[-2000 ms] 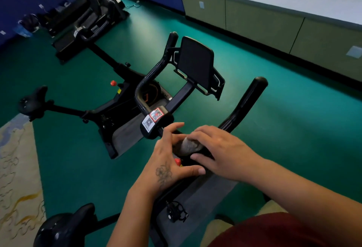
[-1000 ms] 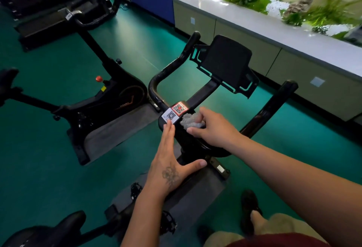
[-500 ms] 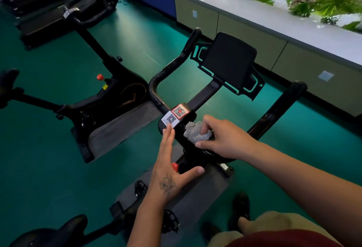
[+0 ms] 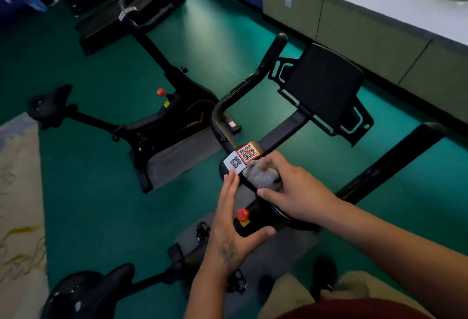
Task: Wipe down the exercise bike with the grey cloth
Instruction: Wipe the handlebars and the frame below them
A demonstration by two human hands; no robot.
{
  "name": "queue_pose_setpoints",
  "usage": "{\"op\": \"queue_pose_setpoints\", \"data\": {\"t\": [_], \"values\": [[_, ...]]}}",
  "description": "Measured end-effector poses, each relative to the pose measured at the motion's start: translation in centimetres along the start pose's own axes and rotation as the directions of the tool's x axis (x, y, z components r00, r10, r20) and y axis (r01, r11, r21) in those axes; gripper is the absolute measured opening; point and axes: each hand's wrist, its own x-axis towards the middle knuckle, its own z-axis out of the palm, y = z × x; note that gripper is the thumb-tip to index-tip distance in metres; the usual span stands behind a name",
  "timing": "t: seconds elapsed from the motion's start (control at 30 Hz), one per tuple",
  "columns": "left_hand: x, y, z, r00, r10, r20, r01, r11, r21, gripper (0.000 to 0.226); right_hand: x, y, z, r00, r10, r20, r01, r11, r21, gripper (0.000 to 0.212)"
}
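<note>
The black exercise bike (image 4: 283, 131) stands right in front of me, its handlebars and tablet holder (image 4: 324, 85) reaching away and its saddle (image 4: 86, 291) at bottom left. My right hand (image 4: 296, 192) holds the bunched grey cloth (image 4: 262, 175) and presses it on the handlebar stem just below two QR stickers (image 4: 241, 158). My left hand (image 4: 233, 222) has straight fingers; their tips touch the stem's left side by the white sticker, and the thumb reaches under the red knob (image 4: 242, 213).
A second black bike (image 4: 162, 121) stands on a grey mat to the left, with more machines (image 4: 126, 7) behind it. Low cabinets with a white top (image 4: 379, 25) run along the right. A pale rug (image 4: 17, 204) lies at far left on the green floor.
My right hand has slid the cloth a little along the stem, back toward me from the stickers. My left hand stays by the stem. My head has tilted down slightly.
</note>
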Motion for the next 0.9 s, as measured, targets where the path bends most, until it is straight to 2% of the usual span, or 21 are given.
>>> {"op": "queue_pose_setpoints", "data": {"t": [0.17, 0.33, 0.43, 0.6, 0.7, 0.9], "values": [[1.8, -1.2, -2.5, 0.994, 0.11, -0.011, -0.109, 0.992, 0.059, 0.12, -0.5, -1.1, 0.6, 0.993, 0.031, -0.117, -0.034, 0.999, -0.022, 0.026], [5.0, -2.6, -5.0, 0.95, 0.267, 0.16, -0.282, 0.956, 0.082, 0.126, -0.5, -3.0, 2.9, 0.96, 0.098, -0.26, -0.111, 0.993, -0.033, 0.009], [5.8, -3.5, -5.6, 0.908, 0.348, 0.232, -0.372, 0.926, 0.07, 0.129, -0.5, -3.7, 4.3, 0.929, 0.117, -0.35, -0.159, 0.983, -0.094, 0.016], [6.0, -4.8, -4.9, 0.898, 0.396, 0.19, -0.404, 0.915, 0.006, 0.129, -0.7, -4.3, 5.3, 0.9, 0.139, -0.412, -0.238, 0.951, -0.199, 0.021], [6.2, -5.1, -4.9, 0.89, 0.414, 0.189, -0.416, 0.909, -0.029, 0.129, -0.7, -4.5, 5.8, 0.893, 0.116, -0.435, -0.241, 0.939, -0.243, 0.022], [6.4, -5.4, -5.5, 0.875, 0.419, 0.242, -0.434, 0.901, 0.008, 0.13, -1.7, -4.0, 6.5, 0.858, 0.023, -0.513, -0.21, 0.928, -0.309, 0.024]]}}
